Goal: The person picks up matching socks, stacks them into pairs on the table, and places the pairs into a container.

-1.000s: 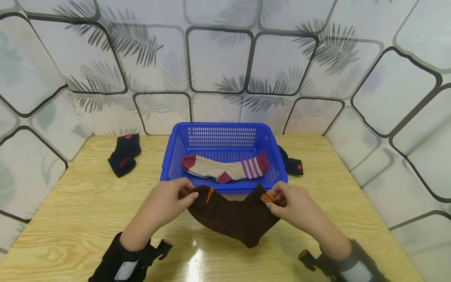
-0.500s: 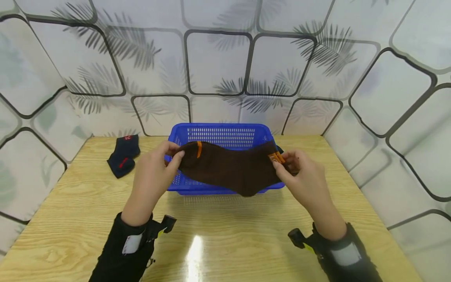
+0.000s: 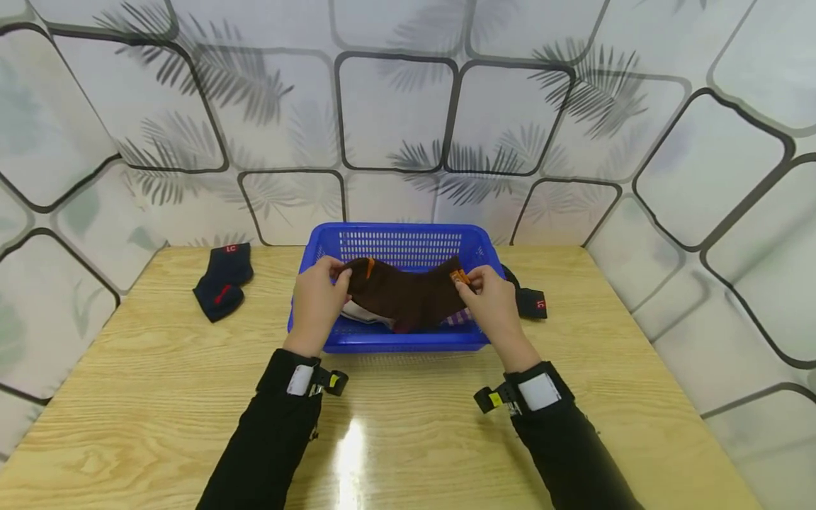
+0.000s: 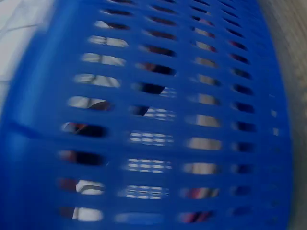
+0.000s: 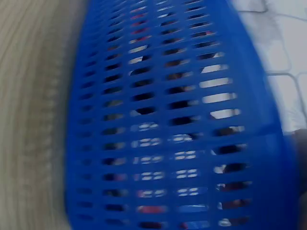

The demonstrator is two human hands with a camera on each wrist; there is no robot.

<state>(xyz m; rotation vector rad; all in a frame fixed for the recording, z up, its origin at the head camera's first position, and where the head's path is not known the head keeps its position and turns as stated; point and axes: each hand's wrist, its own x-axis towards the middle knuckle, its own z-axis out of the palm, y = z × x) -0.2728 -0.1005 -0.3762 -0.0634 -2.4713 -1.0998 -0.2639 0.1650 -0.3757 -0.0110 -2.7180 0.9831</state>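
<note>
A dark brown sock with orange marks near both ends is stretched sideways over the inside of the blue plastic basket. My left hand pinches its left end between thumb and fingers. At the other end, beside an orange patch, my right hand pinches the fabric. Under the brown sock, parts of a cream sock with purple stripes show in the basket. Both wrist views are mostly filled by the perforated basket wall, and neither hand can be made out clearly there.
Navy socks with red marks lie on the wooden table left of the basket. Another navy sock is partly hidden behind the basket's right side. A patterned wall covering rises behind the table.
Both hands have carried the brown sock forward from the basket's front edge to over its inside, then drawn closer together, so the sock sags. The cream sock is now mostly covered.
</note>
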